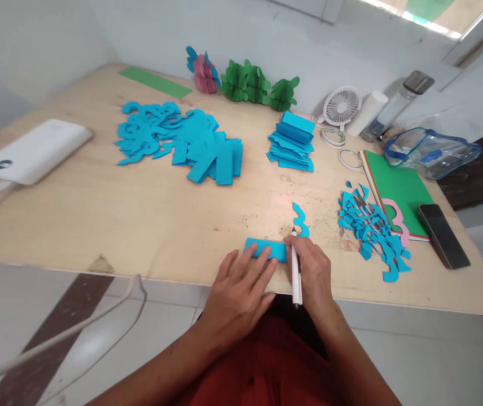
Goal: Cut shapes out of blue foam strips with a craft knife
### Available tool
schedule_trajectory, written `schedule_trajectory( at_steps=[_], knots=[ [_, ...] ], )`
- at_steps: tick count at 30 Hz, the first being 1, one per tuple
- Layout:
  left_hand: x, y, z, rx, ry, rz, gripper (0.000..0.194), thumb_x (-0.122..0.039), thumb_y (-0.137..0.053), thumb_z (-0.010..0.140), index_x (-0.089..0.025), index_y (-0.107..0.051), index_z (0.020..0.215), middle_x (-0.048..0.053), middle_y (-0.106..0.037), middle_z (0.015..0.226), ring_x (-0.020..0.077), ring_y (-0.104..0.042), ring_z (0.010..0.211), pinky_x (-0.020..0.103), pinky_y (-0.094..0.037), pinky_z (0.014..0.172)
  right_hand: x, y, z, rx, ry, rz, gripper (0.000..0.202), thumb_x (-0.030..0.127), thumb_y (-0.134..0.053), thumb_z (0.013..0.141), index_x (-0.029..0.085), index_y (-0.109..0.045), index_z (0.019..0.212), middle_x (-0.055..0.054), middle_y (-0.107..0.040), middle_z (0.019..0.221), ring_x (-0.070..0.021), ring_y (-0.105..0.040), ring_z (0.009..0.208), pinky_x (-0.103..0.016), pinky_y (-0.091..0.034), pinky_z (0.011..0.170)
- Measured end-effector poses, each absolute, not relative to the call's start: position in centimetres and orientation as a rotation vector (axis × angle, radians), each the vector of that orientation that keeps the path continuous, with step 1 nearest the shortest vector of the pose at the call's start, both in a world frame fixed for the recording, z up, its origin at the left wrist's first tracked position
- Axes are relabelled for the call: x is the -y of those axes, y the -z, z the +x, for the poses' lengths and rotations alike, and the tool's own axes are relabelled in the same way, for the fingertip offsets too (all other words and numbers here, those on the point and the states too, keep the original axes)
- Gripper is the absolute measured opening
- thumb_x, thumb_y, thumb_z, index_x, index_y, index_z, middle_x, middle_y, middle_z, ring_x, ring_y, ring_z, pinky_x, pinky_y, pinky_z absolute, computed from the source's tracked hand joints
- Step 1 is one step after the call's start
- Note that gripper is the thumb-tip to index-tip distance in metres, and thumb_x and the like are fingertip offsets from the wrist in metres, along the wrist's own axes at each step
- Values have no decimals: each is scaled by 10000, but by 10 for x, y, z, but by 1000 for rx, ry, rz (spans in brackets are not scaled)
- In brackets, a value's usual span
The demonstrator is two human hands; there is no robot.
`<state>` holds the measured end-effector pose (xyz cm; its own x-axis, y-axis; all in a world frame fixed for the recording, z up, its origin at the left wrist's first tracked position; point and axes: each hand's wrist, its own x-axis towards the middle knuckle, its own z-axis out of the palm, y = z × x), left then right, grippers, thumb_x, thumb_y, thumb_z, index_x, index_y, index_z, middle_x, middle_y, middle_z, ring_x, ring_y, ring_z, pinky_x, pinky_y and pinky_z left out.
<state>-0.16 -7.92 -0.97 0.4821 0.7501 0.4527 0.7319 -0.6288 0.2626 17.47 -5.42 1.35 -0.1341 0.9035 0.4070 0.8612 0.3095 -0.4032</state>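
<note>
A folded blue paper strip (260, 243) lies near the table's front edge. Across it my left hand (241, 287) rests with its fingers spread, pressing it down. My right hand (312, 268) touches the strip's right end and holds a white pen (295, 273) between thumb and fingers, the dark tip pointing away from me. Just beyond that hand is a small wavy blue cutout (299, 217). Blue scraps (364, 223) are heaped to the right.
On the table (110, 214), blue cutouts (144, 129) and strips (211, 155) lie back left. A blue stack (292, 141), fan (342, 106), tape roll (333, 136) and bottle (394, 107) stand farther back. A phone (443, 237) lies right, a power bank (36, 151) left.
</note>
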Motion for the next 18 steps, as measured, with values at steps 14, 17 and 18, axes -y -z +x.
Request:
schedule_trajectory(
  at_steps=[14, 17, 18],
  knots=[
    [80, 8, -1, -1368, -773, 2683, 427, -362, -508, 942, -187, -593, 1322, 100, -601, 1376, 319, -466, 1345, 489, -307, 1121, 54, -16, 175, 2000, -122, -1558, 263, 152, -402, 955, 182, -648, 1042, -87, -693, 897, -207, -646, 822, -319, -490, 747],
    [80, 8, -1, -1371, -762, 2678, 423, -365, -501, 946, -183, -599, 1314, 95, -597, 1381, 321, -474, 1335, 490, -309, 1114, 54, -17, 174, 2000, -111, -1550, 272, 132, -396, 943, 177, -649, 1031, -91, -693, 896, -212, -649, 823, -323, -492, 745],
    [80, 9, -1, -1370, -763, 2676, 421, -366, -499, 947, -181, -601, 1312, 93, -595, 1384, 323, -476, 1331, 490, -309, 1112, 54, -17, 174, 2002, -109, -1550, 269, 132, -396, 944, 174, -650, 1025, -94, -694, 900, -214, -651, 824, -324, -493, 743]
  ],
)
